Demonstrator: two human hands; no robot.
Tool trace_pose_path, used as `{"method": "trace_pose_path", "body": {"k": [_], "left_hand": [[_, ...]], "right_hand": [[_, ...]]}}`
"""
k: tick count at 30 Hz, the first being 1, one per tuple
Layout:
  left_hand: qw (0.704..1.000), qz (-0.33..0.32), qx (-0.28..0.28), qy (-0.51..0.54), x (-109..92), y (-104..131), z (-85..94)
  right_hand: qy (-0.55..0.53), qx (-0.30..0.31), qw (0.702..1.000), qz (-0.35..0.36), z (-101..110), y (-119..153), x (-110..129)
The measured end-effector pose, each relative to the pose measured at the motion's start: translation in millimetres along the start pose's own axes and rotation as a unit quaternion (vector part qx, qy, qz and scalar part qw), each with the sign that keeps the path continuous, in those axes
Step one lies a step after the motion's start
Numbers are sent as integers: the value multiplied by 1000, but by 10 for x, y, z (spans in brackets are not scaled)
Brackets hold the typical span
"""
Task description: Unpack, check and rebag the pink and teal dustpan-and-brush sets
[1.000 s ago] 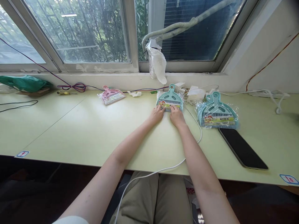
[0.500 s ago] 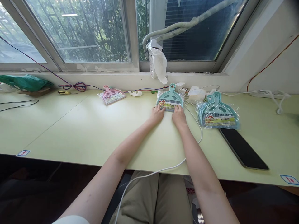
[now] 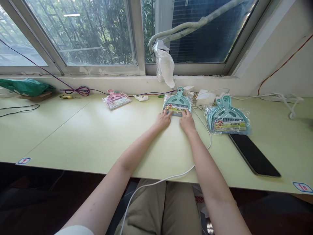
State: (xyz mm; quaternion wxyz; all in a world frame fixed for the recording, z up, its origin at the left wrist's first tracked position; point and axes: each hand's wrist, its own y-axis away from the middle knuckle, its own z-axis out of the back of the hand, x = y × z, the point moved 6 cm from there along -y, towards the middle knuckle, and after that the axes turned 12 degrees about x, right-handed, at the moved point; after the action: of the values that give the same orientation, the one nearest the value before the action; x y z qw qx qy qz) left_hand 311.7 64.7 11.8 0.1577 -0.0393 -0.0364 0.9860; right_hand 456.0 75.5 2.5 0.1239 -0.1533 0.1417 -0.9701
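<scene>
A packaged teal mini dustpan and brush set (image 3: 178, 99) lies at the back of the table, its handle toward the window. My left hand (image 3: 163, 119) grips the lower left corner, thumb and fingers on the wrapper. At the lower right corner, my right hand (image 3: 187, 121) holds it the same way. The undersides of the fingers are hidden. To the right sits a stack of wrapped teal dustpan sets (image 3: 228, 116). A pink dustpan set (image 3: 117, 99) in clear wrap lies farther left.
A black phone (image 3: 254, 155) lies in front of the stack. A white cable (image 3: 171, 178) crosses the table by my right arm and drops over the front edge. Along the back are crumpled tissue (image 3: 141, 98), a screwdriver (image 3: 66, 97), coiled wires (image 3: 83, 90) and a green bag (image 3: 26, 87).
</scene>
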Motion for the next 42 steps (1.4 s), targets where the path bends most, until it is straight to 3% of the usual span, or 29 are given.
{"method": "trace_pose_path", "body": {"k": [23,29,42], "left_hand": [[999,-22,27,-3,-9,6,9],[1000,0,7,-5,-15,5,18],[999,14,26,29,14,0,15]], "right_hand": [[-7,27,1000,-10,-2,-6,9],[-10,15,1000,2,4,1,16],[-15,29,999,0,-1,-6,14]]}}
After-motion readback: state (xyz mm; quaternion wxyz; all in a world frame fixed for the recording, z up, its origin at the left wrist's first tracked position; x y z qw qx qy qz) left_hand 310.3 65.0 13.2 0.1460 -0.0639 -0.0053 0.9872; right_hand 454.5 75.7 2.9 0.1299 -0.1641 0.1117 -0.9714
